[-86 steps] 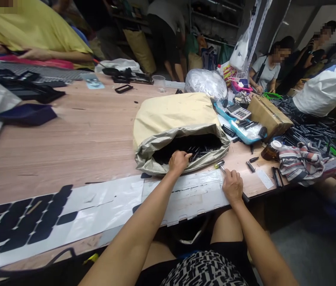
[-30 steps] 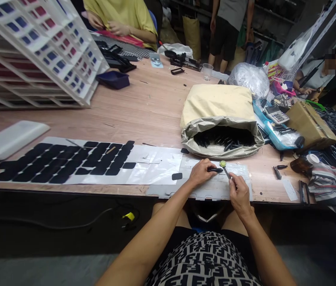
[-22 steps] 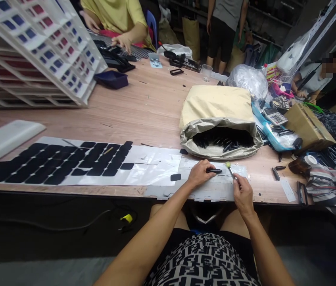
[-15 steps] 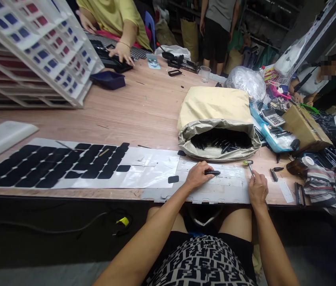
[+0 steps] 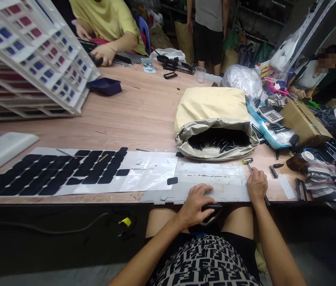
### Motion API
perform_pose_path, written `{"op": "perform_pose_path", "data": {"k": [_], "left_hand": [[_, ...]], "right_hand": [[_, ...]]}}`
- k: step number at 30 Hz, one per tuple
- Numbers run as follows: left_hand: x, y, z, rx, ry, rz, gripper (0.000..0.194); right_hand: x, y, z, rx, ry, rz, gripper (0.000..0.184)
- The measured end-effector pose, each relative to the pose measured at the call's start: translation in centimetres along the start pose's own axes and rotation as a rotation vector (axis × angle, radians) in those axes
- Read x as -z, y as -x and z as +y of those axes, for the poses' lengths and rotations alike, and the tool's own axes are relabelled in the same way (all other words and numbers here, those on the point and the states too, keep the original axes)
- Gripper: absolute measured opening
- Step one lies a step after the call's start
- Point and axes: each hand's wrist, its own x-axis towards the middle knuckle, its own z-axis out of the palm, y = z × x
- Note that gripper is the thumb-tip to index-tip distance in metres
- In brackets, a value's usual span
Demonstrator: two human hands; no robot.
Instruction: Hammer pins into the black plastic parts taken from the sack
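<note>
My left hand [image 5: 196,204] is at the table's front edge above my lap, thumb and fingers spread apart. A short black piece [image 5: 214,206] shows beside the thumb, partly hidden and blurred; I see no firm grip on it. My right hand [image 5: 257,184] is wrapped round the handle of a small hammer [image 5: 247,161], its head pointing away from me at the right end of the grey board [image 5: 162,196]. Behind the board lies a cream sack [image 5: 212,103], its mouth towards me, with many black pieces [image 5: 218,142] inside.
To the left, a white sheet [image 5: 152,159] carries rows of black rounded patches [image 5: 48,167]. White crates [image 5: 66,85] stand at the far left. On the right are a brown bottle [image 5: 298,162], a striped cloth [image 5: 325,180] and a cardboard box [image 5: 304,123]. A co-worker's hand [image 5: 104,55] is across the table.
My left hand has come back from the board to the table edge, and its fingers have spread from the black piece. My right hand keeps the hammer in nearly the same place.
</note>
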Motion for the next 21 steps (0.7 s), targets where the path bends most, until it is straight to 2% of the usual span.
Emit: {"op": "perform_pose_path", "data": {"k": [3,6,9,11,13,15,19,21], "left_hand": [[-1.5,2.0,0.8,-0.051,-0.161,0.008,0.016],[-2.1,2.4,1.0,-0.076,-0.229,0.011,0.016],[-1.5,2.0,1.3,-0.072,-0.165,-0.004,0.025],[-0.5,0.9,1.6,-0.050,-0.082,0.022,0.024],[0.9,-1.5,1.4,-0.001,-0.015,0.086,0.016],[2.5,-5.3,0.4,0.093,-0.010,0.179,0.011],[5.0,-14.2,-3.1,0.409,-0.213,0.346,0.023],[5.4,-17.5,-4.8,0.558,-0.330,0.339,0.029]], "right_hand": [[0.0,0.0,-0.1,-0.006,0.005,-0.011,0.034],[-0.1,0.1,-0.1,-0.011,-0.004,-0.014,0.034],[-0.2,0.2,0.0,-0.014,0.000,-0.009,0.032],[-0.2,0.2,0.0,-0.009,0.009,-0.003,0.032],[-0.3,0.2,0.0,-0.003,0.018,0.004,0.032],[-0.3,0.2,0.0,-0.002,0.023,0.010,0.032],[-0.1,0.1,-0.1,-0.008,0.011,-0.002,0.032],[0.0,0.2,-0.2,-0.013,-0.004,-0.016,0.032]]}}
